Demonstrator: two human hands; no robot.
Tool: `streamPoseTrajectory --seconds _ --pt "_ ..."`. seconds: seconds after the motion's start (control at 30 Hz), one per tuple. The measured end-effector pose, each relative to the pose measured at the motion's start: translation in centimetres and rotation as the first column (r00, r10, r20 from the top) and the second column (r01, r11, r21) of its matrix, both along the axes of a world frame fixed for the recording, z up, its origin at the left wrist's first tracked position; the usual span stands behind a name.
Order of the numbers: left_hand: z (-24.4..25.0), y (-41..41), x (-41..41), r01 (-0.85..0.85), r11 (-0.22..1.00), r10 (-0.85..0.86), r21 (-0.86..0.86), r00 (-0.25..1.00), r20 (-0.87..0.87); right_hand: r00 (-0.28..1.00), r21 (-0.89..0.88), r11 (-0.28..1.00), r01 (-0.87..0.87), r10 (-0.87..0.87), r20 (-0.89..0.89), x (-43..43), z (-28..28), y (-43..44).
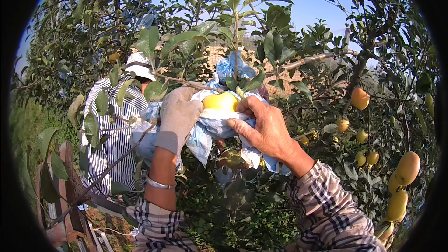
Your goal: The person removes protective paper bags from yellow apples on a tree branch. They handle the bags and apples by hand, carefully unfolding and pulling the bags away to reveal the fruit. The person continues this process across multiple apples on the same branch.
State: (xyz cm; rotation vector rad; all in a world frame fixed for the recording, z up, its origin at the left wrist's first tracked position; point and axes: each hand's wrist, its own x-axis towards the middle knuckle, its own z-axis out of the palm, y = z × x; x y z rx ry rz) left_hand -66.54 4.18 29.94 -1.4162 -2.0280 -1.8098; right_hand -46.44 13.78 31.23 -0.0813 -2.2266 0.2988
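Observation:
A yellow apple (220, 102) shows at the centre, below a branch, in the opening of a torn blue-and-white fruit bag (217, 126). My left hand (180, 115), in a pale knitted glove, grips the bag's edge at the apple's left side. My bare right hand (264, 124) pinches the bag's edge at the right, its thumb in front and fingers close to the apple. More crumpled blue bags (145, 140) hang behind my left wrist, and another (232, 66) is above the apple.
A co-worker in a striped shirt (113, 129) and white hat stands close at the left. A thick branch (315, 57) crosses at the upper right. Yellow apples (408, 168) hang along the right. A thin twig (115, 164) and rusty metal bars (66, 189) are at the lower left.

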Motion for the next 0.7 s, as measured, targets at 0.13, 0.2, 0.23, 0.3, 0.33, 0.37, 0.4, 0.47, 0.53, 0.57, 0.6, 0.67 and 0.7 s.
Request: streamPoseTrajectory --seconds 0.13,0.2,0.23,0.3,0.33,0.37,0.4,0.47,0.53,0.57,0.6,0.67,0.7 --pt "-1.1 0.3 -0.1 0.144 0.985 -0.151 0.097 0.986 0.066 0.998 -0.113 0.992 0.059 -0.058 0.011 -1.3 4.2 0.1" --pt "-0.9 -0.1 0.0 0.105 0.992 -0.107 0.074 0.994 0.029 0.977 -0.001 0.987 0.159 -0.157 0.145 -2.5 6.3 0.5" --pt "-0.6 -0.1 0.3 0.093 0.993 -0.093 0.07 0.996 0.008 0.946 0.007 0.977 0.214 -0.209 0.248 -2.6 7.8 0.5" --pt "-0.5 0.3 -0.1 0.092 0.992 -0.09 0.081 0.996 -0.024 0.911 0.012 0.974 0.228 -0.218 0.35 -4.0 9.8 1.6" --pt "-0.5 0.4 -0.3 0.096 0.992 -0.095 0.085 0.995 -0.007 0.877 0.068 0.976 0.206 -0.215 0.43 -4.6 10.5 1.7" --pt "-0.8 0.3 -0.5 0.113 0.988 -0.114 0.105 0.993 0.001 0.836 0.124 0.976 0.179 -0.217 0.505 -5.1 11.0 1.7" --pt "-1.1 0.8 -0.6 0.142 0.981 -0.145 0.129 0.989 0.012 0.819 0.139 0.974 0.179 -0.226 0.527 -5.4 11.3 2.2" --pt "-1.6 1.5 -0.3 0.209 0.959 -0.22 0.193 0.975 0.038 0.784 0.171 0.969 0.179 -0.245 0.57 -5.8 11.3 3.4" --pt "-1.7 1.3 0.1 0.226 0.943 -0.24 0.243 0.97 0.03 0.778 0.211 0.954 0.212 -0.295 0.555 -6.5 10.3 4.6" --pt "-1.7 1.2 0.6 0.218 0.941 -0.228 0.259 0.974 0.009 0.773 0.233 0.945 0.231 -0.323 0.546 -6.5 9.9 5.2" --pt "-1.4 0.6 0.8 0.203 0.941 -0.208 0.27 0.978 -0.01 0.792 0.185 0.952 0.245 -0.307 0.528 -6.1 9.4 4.6" --pt "-0.5 -0.6 1.3 0.128 0.979 -0.119 0.157 0.991 -0.064 0.776 0.084 0.96 0.266 -0.265 0.573 -4.9 9.1 4.0" --pt "-0.4 -0.8 1.3 0.09 0.991 -0.081 0.099 0.992 -0.093 0.766 0.031 0.96 0.279 -0.242 0.595 -4.2 8.7 4.2"
